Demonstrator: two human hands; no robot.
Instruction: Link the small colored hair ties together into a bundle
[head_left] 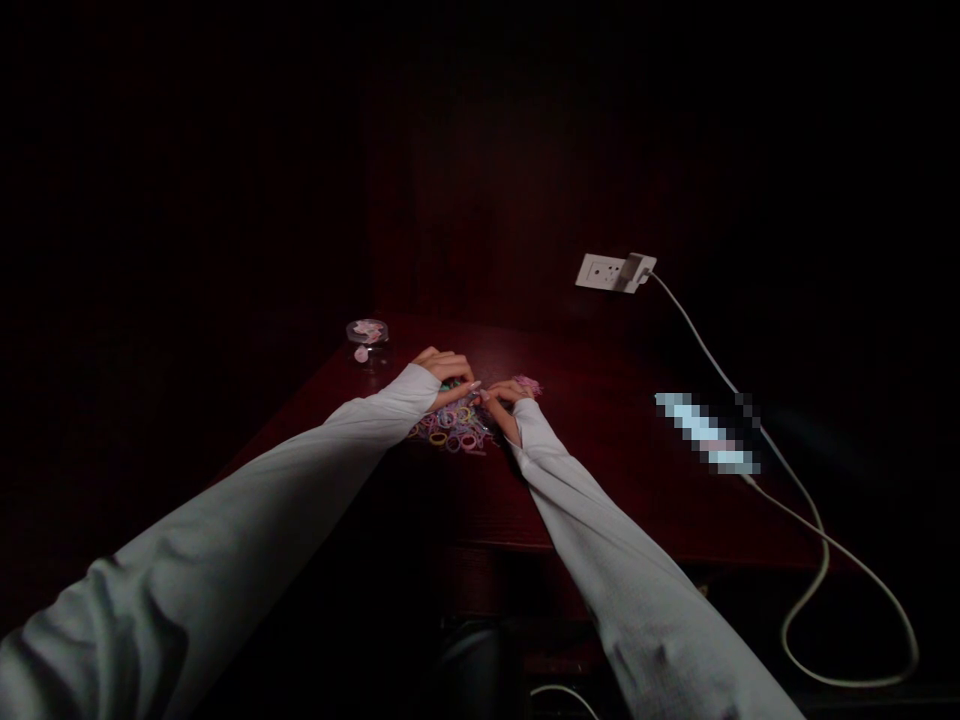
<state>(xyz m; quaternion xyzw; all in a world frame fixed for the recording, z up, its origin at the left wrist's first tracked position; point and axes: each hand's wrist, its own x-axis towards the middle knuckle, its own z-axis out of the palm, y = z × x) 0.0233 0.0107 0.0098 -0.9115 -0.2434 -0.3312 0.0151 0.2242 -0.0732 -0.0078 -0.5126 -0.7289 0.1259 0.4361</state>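
A pile of small, colourful elastic hair ties [453, 430] lies on the dark red table, partly covered by my hands. Over its back edge, my left hand [448, 370] is closed, thumb and fingertips drawn together. My right hand [507, 402] faces it, also closed, with its thumb near the left thumb. Whatever is pinched between the fingertips is too small and dark to name. Just beyond the right hand is a pink bunch [529, 384] that looks like more hair ties. Long pale sleeves cover both arms.
A clear container [367, 343] with pink and white pieces stands at the table's back left. A wall socket [602, 272] holds a charger [636, 270]. Its white cable [697, 335] loops down at the right, near a blurred-out bright device [701, 432]. The surroundings are very dark.
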